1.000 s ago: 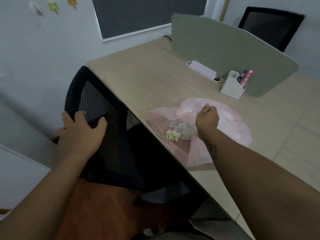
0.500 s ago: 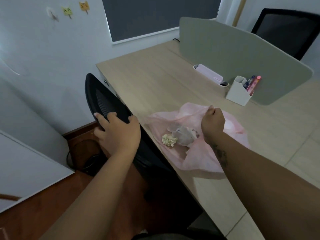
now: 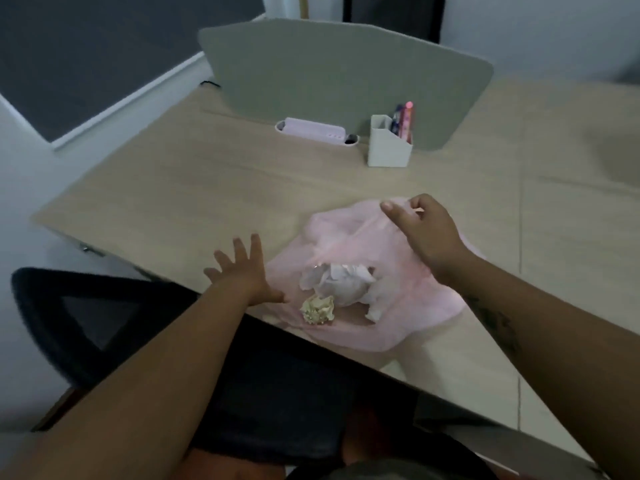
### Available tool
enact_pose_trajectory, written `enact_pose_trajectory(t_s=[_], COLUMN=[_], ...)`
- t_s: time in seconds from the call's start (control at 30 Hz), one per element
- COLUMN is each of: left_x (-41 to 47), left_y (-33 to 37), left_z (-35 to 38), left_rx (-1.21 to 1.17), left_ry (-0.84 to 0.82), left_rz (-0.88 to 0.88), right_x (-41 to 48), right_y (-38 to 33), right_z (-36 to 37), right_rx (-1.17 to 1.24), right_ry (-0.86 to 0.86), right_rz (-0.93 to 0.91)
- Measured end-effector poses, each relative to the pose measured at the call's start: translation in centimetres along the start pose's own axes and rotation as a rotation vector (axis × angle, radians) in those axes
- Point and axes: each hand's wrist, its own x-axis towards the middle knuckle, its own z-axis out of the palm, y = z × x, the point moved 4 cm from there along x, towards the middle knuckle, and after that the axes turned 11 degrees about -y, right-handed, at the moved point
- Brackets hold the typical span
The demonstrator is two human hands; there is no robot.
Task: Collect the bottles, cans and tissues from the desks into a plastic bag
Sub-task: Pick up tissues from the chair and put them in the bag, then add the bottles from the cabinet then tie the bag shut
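Observation:
A pink plastic bag (image 3: pixel 408 306) lies flat on the wooden desk (image 3: pixel 194 209) near its front edge. A crumpled white tissue (image 3: pixel 343 282) and a smaller yellowish wad (image 3: pixel 318 308) rest at the bag's left side; I cannot tell whether they are inside the film or on top of it. My right hand (image 3: pixel 422 233) sits on the bag's far edge, fingers pinched on a raised fold of the plastic. My left hand (image 3: pixel 242 271) hovers over the desk just left of the bag, fingers spread and holding nothing.
A grey divider panel (image 3: pixel 346 77) stands across the back of the desk. In front of it are a white pen holder (image 3: pixel 388 143) with pens and a lilac flat box (image 3: pixel 315 131). A black mesh chair (image 3: pixel 90 317) sits below the desk's left front.
My left hand has let go of the chair back and moved up over the desk beside the bag. My right fist has loosened on the bag. The view has swung to face the desk.

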Motion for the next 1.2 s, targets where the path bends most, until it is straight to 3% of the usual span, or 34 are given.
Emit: enact_pose_trajectory(t_s=[0.1, 0.2, 0.3, 0.43, 0.5, 0.63, 0.73, 0.83, 0.87, 0.97, 1.03, 1.1, 1.2], left_x=[2.8, 4.6, 4.9, 5.1, 4.8, 2.4, 0.1, -1.7, -2.2, -3.6, -5.5, -8.1, -12.2], left_y=[0.8, 1.7, 2.1, 1.8, 1.9, 2.8, 3.1, 3.2, 3.2, 1.7, -1.1, -4.7, -8.8], left_z=[0.7, 0.2, -0.3, -2.9, -6.5, -16.3, -22.3, -23.8, -23.5, -23.6, -26.2, -29.3, -32.1], left_rx=[0.089, -0.151, -0.178, -0.275, -0.397, -0.652, -0.682, -0.904, -0.898, -0.810, -0.823, -0.813, -0.712], left_ry=[-0.023, 0.017, -0.003, -0.006, 0.071, 0.343, 0.541, 0.622, 0.637, 0.678, 0.775, 0.923, 1.072], left_rz=[0.141, 0.351, 0.520, 0.534, 0.532, 0.570, 0.545, 0.513, 0.491, 0.421, 0.370, 0.324, 0.225], right_x=[-2.2, -5.1, -7.4, -8.2, -7.2, -3.3, -1.2, -1.2, -0.9, 1.0, 2.3, 3.4, 5.2], right_y=[0.6, 1.1, 3.3, 6.3, 5.1, -3.3, -10.2, -13.9, -14.1, -13.3, -15.3, -19.0, -23.7], right_z=[-0.4, 0.1, 0.6, 0.1, -1.3, -5.6, -9.3, -11.1, -11.0, -9.4, -9.8, -9.4, -7.2], right_rx=[-0.171, -0.437, -0.756, -1.047, -1.022, -0.848, -0.763, -0.620, -0.611, -0.851, -0.894, -0.788, -0.775], right_ry=[0.036, -0.083, -0.161, -0.103, -0.079, 0.080, 0.329, 0.623, 0.631, 0.302, 0.336, 0.413, 0.378], right_rz=[0.066, 0.160, 0.234, 0.345, 0.369, 0.219, 0.096, -0.011, -0.013, 0.029, -0.068, -0.224, -0.380])
